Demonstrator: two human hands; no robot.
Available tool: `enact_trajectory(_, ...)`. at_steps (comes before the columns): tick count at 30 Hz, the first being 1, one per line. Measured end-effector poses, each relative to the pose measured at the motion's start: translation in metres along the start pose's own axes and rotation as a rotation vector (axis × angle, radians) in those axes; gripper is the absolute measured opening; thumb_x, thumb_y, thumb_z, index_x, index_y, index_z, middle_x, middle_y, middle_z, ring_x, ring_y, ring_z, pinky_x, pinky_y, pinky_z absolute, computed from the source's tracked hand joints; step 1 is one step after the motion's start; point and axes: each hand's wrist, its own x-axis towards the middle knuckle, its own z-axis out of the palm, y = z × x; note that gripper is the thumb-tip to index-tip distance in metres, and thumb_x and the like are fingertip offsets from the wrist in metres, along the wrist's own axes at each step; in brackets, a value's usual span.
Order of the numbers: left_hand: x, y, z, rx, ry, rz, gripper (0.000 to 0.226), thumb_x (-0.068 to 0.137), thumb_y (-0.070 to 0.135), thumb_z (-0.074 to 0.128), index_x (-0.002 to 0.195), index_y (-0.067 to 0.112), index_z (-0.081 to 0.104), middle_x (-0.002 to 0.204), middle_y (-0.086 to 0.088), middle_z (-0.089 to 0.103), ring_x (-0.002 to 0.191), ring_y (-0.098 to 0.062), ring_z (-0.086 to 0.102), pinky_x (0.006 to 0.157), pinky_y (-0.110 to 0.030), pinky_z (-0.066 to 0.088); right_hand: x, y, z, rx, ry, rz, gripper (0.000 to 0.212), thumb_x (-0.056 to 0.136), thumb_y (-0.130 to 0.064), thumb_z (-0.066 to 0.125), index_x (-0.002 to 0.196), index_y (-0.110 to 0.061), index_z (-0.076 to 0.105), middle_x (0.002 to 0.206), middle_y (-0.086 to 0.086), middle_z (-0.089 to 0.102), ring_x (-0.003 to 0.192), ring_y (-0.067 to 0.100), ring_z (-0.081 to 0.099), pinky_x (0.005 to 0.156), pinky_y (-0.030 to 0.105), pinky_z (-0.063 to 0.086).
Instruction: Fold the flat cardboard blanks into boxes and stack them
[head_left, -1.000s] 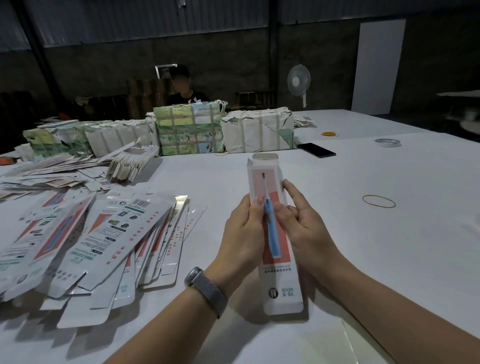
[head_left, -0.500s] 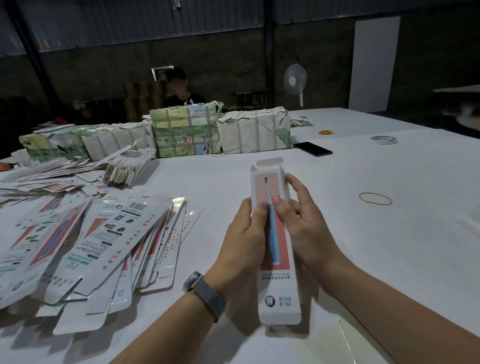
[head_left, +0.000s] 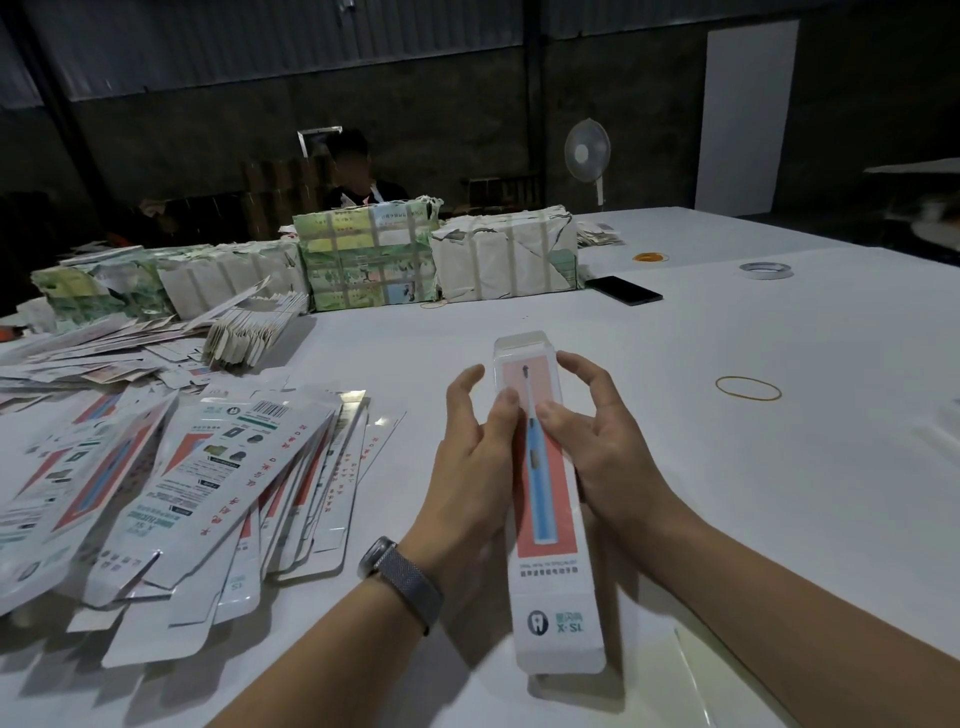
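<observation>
Both hands meet over a long toothbrush box (head_left: 550, 519) held lengthwise away from the person, just above the white surface (head_left: 727, 467). Left hand (head_left: 475, 457) grips the box's left edge, thumb laid on the printed front and fingers curled toward the side; right hand (head_left: 597, 441) grips the right edge the same way, thumb on the front beside the left thumb, fingers arched over the far side. The box's top flap stands open beyond the fingertips, and its near end reaches past both wrists toward the person. Left of the hands, a loose heap of flat blanks (head_left: 171, 478) is spread on the surface, well apart from the box. Wrapped bundles (head_left: 363, 260) line the far edge. A dark phone (head_left: 623, 290) lies beyond, and a rubber band (head_left: 748, 388) lies to the right.
</observation>
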Motion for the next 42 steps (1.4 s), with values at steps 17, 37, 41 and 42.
enact_trajectory(17,0.002,0.003,0.001,-0.002,-0.048,0.129,0.033,0.087,0.054,0.042,0.119,0.046,0.042,0.109,-0.001,0.071,0.079,-0.019,0.076,0.064,-0.024,0.06,0.0,-0.003,-0.001,0.046,-0.06,-0.004,0.035,0.084,-0.045,0.055,0.117,-0.056,0.045,0.091,-0.008,0.073,0.082,0.023,0.075,0.065,0.025,0.059)
enact_trajectory(37,0.002,-0.004,-0.002,0.071,-0.156,-0.02,0.022,0.102,0.049,0.042,0.119,0.055,0.03,0.079,0.018,0.072,0.073,-0.011,0.075,0.06,-0.017,0.056,0.006,-0.004,-0.01,0.086,0.149,-0.074,0.034,0.094,-0.009,0.062,0.113,-0.033,0.048,0.11,0.002,0.064,0.087,0.018,0.072,0.068,0.025,0.058)
enact_trajectory(41,0.002,-0.006,-0.004,0.072,-0.155,-0.037,0.032,0.101,0.051,0.042,0.128,0.053,0.024,0.077,0.016,0.073,0.072,-0.011,0.075,0.06,-0.017,0.056,0.005,-0.008,-0.009,0.1,0.149,-0.056,0.032,0.092,-0.005,0.064,0.109,-0.03,0.052,0.111,0.012,0.06,0.083,0.02,0.068,0.074,0.034,0.059)
enact_trajectory(42,0.002,-0.006,-0.004,0.074,-0.153,-0.038,0.032,0.101,0.051,0.041,0.128,0.055,0.024,0.077,0.016,0.073,0.072,-0.011,0.075,0.06,-0.017,0.055,0.005,-0.008,-0.009,0.097,0.149,-0.051,0.031,0.093,-0.003,0.062,0.108,-0.029,0.053,0.111,0.013,0.06,0.082,0.02,0.068,0.072,0.032,0.059)
